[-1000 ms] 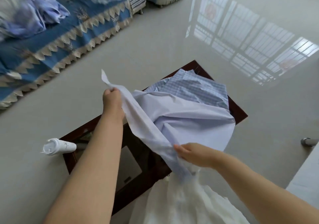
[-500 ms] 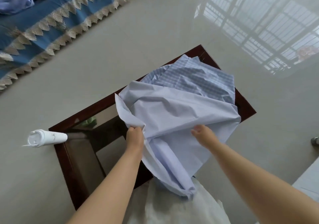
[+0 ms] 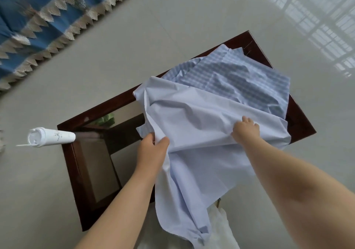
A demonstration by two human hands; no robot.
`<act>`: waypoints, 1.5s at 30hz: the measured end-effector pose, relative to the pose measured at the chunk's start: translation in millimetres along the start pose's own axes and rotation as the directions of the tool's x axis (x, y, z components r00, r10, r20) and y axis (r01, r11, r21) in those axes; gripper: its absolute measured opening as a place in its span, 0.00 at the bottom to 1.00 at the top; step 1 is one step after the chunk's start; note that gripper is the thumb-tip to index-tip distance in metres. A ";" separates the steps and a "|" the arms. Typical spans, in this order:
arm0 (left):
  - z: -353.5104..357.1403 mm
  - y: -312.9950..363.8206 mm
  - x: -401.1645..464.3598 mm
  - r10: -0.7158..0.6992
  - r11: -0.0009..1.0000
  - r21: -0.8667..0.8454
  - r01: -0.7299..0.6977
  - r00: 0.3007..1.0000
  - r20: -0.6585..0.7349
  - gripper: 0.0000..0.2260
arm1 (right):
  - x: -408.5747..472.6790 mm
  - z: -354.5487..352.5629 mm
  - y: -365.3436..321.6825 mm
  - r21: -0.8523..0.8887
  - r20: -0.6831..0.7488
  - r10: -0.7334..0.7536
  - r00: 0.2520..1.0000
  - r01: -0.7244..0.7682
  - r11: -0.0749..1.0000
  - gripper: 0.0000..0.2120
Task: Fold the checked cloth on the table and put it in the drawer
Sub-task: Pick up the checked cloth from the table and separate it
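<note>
A pale blue cloth [image 3: 196, 118] lies crumpled over the near half of a dark wooden table with a glass top [image 3: 99, 112], its lower part hanging off the front edge. Behind it a blue checked cloth [image 3: 245, 79] is spread on the table's far right corner. My left hand [image 3: 151, 150] grips the pale cloth's left edge, thumb on top. My right hand [image 3: 245, 129] pinches a fold of the same cloth near its right side. No drawer is in view.
A white tube-shaped cup [image 3: 50, 137] with a straw lies at the table's left corner. A blue fringed cover [image 3: 38, 12] spreads at the upper left. White fabric [image 3: 219, 227] hangs below the table's front. Glossy pale floor surrounds the table.
My left hand has come down from holding the pale cloth's corner high and now grips its left edge at the table. My right hand moved up and right along the cloth.
</note>
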State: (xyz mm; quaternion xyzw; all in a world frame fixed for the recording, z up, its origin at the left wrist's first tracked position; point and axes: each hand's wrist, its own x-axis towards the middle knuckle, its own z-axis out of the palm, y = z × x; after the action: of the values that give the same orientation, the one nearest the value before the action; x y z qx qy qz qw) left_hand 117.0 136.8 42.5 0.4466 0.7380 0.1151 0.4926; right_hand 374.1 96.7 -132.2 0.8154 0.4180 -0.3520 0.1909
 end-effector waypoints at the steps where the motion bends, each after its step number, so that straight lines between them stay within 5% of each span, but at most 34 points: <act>1: 1.5 3.1 -0.2 -0.029 1.000 0.005 0.029 1.000 0.005 0.05 | 1.6 3.8 4.0 0.051 -0.022 -0.017 1.000 0.018 0.999 0.23; 4: 7.6 4.5 -0.5 -0.063 0.996 0.065 0.061 0.998 0.029 0.03 | 11.8 3.6 15.9 0.141 -0.071 -0.056 0.996 0.066 0.988 0.45; 6: 13.8 3.0 -3.0 -0.061 0.993 0.103 0.056 0.997 0.049 0.10 | 25.6 -3.0 22.8 0.093 -0.043 -0.091 0.995 0.095 0.991 0.48; 12: 39.8 -8.5 -4.2 -0.074 0.995 0.072 0.067 0.991 0.109 0.22 | 65.6 -6.3 16.8 0.073 0.014 -0.203 0.979 0.202 0.977 0.41; 15: 49.8 -10.0 -4.5 -0.172 0.985 -0.015 0.174 0.982 0.082 0.16 | 72.1 -6.2 8.9 0.099 -0.017 -0.184 0.983 0.185 0.978 0.20; 18: 55.2 -11.9 -5.0 -0.206 0.978 -0.050 0.205 0.978 -0.027 0.11 | 55.0 -9.5 8.4 0.141 -0.150 -0.224 0.963 0.245 0.959 0.13; 21: 57.9 -8.8 -11.8 -0.320 0.918 -0.263 0.296 0.946 -0.052 0.09 | 10.4 -6.6 6.3 0.250 -0.334 -0.264 0.905 0.355 0.901 0.10; 25: 60.8 2.2 -23.7 -0.415 0.805 -0.429 0.409 0.906 0.085 0.09 | -85.5 -6.6 -12.1 0.206 -0.602 -0.368 0.708 0.584 0.785 0.05; 28: 60.1 11.4 -33.8 -0.411 0.801 -0.404 0.442 0.896 0.167 0.12 | -158.0 -6.5 -35.1 0.173 -0.575 -0.484 0.659 0.676 0.716 0.06; 31: 57.4 18.0 -46.5 -0.392 0.868 -0.259 0.424 0.905 0.167 0.15 | -202.1 -13.5 -46.2 0.350 -0.403 -0.558 0.726 0.685 0.639 0.02; 35: 45.8 15.1 -62.1 -0.394 0.896 -0.187 0.403 0.915 0.085 0.15 | -214.2 -26.3 -26.7 0.708 -0.267 -0.444 0.855 0.486 0.512 0.11; 38: 32.3 17.9 -70.4 -0.367 0.885 -0.266 0.383 0.924 0.111 0.15 | -192.4 -26.2 3.4 0.856 -0.137 0.071 0.988 0.081 0.510 0.18; 40: 20.5 22.9 -75.0 -0.345 0.880 -0.306 0.364 0.931 0.116 0.13 | -176.2 -11.7 24.6 0.849 0.249 0.202 0.947 -0.314 0.425 0.30; 42: 8.0 31.1 -78.9 -0.311 0.882 -0.324 0.341 0.940 0.144 0.11 | -176.7 5.1 35.6 0.770 0.607 0.023 0.794 -0.595 0.229 0.43; 44: -3.1 39.6 -81.7 -0.270 0.895 -0.314 0.315 0.946 0.180 0.08 | -185.1 20.6 35.8 0.688 0.713 -0.180 0.677 -0.726 -0.002 0.50; 45: -8.0 43.2 -83.1 -0.252 0.907 -0.292 0.302 0.947 0.196 0.08 | -191.1 22.1 34.9 0.686 0.694 -0.218 0.686 -0.722 -0.086 0.46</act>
State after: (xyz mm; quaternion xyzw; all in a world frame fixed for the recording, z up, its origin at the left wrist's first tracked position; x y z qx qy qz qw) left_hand 143.6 99.5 124.7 0.2589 0.7254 0.1266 0.6251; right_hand 316.5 -41.4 -6.4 0.5864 -0.2407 -0.7327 -0.2478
